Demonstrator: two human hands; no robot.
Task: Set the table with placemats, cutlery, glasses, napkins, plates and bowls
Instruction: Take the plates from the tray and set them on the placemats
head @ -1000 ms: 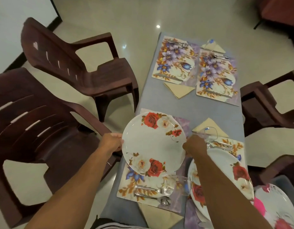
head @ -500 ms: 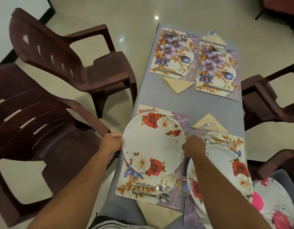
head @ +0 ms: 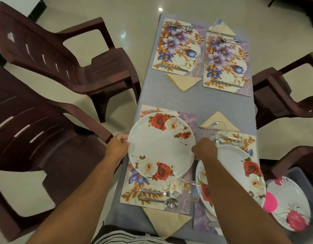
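Left hand [head: 117, 146] curled on the left rim of a white rose-patterned plate [head: 161, 147], right hand [head: 205, 150] curled on its right rim: both grips closed on the plate. Plate held roughly level over the near-left placemat [head: 185, 120]; whether touching the mat or just above it, cannot tell.

On that same placemat, nearer the body: fork [head: 158, 192] and spoon [head: 159, 201] side by side, a clear glass [head: 190, 189] just to their right. Folded beige napkin [head: 167, 221] on the counter [head: 196, 101] just below the mat.

Near-right placemat [head: 247, 140] carrying a second rose plate [head: 240, 166], partly hidden under the right forearm. Cutlery [head: 228, 140] at its far edge, another clear glass [head: 220, 128] and a folded napkin [head: 218, 120] just beyond.

Far end of the grey counter: two floral placemats side by side, far-left placemat [head: 177, 48] and far-right placemat [head: 226, 64], each with cutlery at the far edge and a knife at the near edge. Beige napkin [head: 183, 81] between the left one and the near settings; another napkin [head: 222, 29] beyond the right one.

Off the right edge, a plate with pink flowers [head: 289, 203] resting on something grey. Dark brown plastic chairs [head: 64, 55] along both sides.
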